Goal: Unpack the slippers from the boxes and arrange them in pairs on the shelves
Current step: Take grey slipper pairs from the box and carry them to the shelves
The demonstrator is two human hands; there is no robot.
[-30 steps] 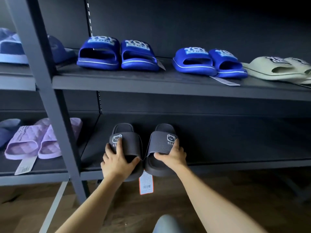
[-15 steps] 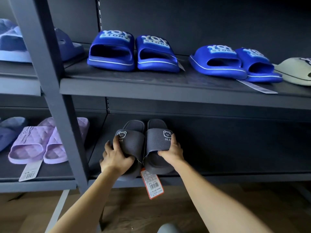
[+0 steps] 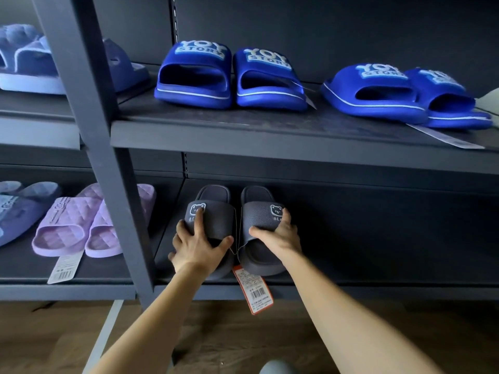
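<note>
Two tiers of dark metal shelving filled the view, an upper shelf (image 3: 270, 136) and a lower shelf (image 3: 378, 265) with flat matte boards, carried by a slanting grey post (image 3: 89, 130) over a brown wooden floor (image 3: 54, 346). At the front left of the lower shelf the left grey slipper (image 3: 216, 220) and the right grey slipper (image 3: 259, 214) lay side by side, almost touching, toes toward the person. Both were thick-soled rubbery slides with finely dimpled straps and a small bear badge. The left hand (image 3: 198, 244) gripped its strap with fingers spread, the forefinger on the badge and the thumb at the strap's edge. The right hand (image 3: 278, 236) clasped the other strap, thumb across the front and fingers curled round the outer side. An orange barcode tag (image 3: 255, 290) hung between them over the shelf lip. Glossy blue slides (image 3: 194, 76) sat above; quilted lilac slippers (image 3: 70, 222) lay to the left.
</note>
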